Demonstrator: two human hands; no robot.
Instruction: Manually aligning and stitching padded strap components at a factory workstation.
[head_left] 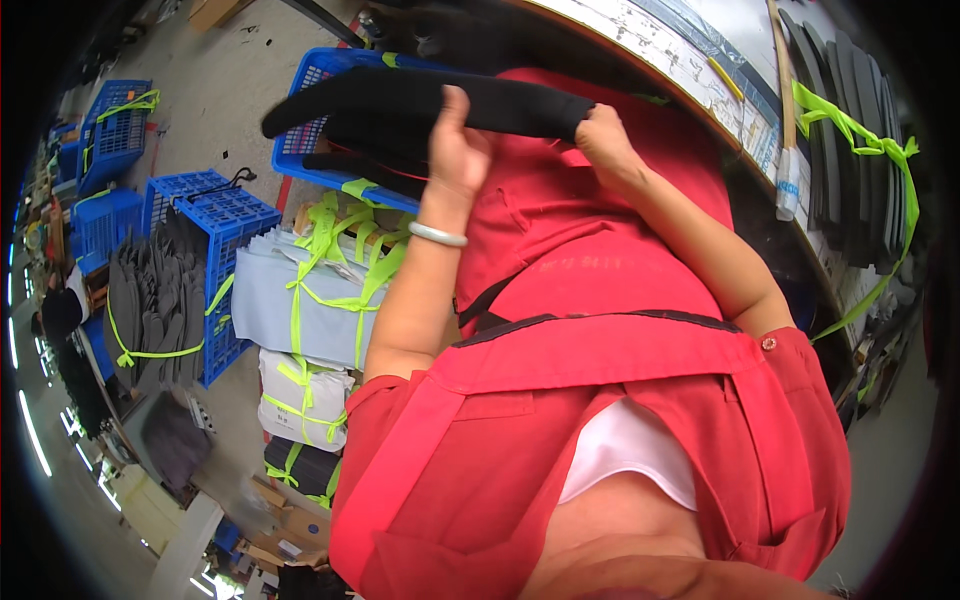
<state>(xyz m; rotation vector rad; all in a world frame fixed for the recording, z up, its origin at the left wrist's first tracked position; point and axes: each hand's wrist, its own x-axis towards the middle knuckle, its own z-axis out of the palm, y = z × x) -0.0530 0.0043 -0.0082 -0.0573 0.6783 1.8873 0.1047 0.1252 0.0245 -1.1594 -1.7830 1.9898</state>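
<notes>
A long, flat black piece (510, 105), which looks like soft fabric or foam, stretches across in front of me. It is rounded at its left end, and I cannot make out its exact kind. My right hand (607, 145) is closed in a fist on its right end. Near the middle, my left hand (460, 150) has its thumb over the front of the piece, the fingers hidden behind it. The left end hangs over a blue plastic basket (287, 150) in which more black pieces (375, 145) lie.
Left of me stand a tied light-blue stack (275, 300), a white bundle (300, 400) and a blue crate (232, 215) beside bundled grey pieces (155, 310). On the right, a worktable (665, 45) holds a yellow pencil-like stick (725, 78) and dark strips (845, 130) tied with green ribbon.
</notes>
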